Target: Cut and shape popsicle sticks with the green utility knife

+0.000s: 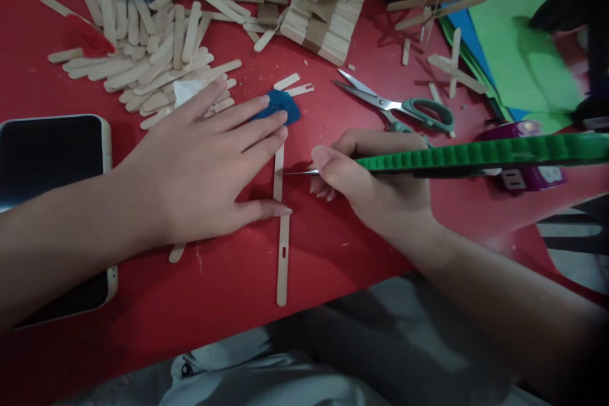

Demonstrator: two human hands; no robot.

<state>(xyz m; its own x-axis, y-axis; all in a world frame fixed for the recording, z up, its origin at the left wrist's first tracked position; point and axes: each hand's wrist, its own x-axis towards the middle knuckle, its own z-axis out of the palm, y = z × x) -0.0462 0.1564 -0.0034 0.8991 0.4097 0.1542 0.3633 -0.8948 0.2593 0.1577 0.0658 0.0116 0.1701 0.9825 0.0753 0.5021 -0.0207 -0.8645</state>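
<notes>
L hand (pixel 204 171) flat on stick (pixel 283 254); R hand (pixel 380 190) grips cutter (pixel 476 153) (green).

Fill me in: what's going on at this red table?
A person's left hand lies flat on the red table, fingers pressing down a wooden craft stick. The right hand is closed around a green-handled knife, its thin blade tip touching the stick's edge beside the left fingertips. The stick has a small slot lower down. A pile of sticks, scissors and a phone lie around.
</notes>
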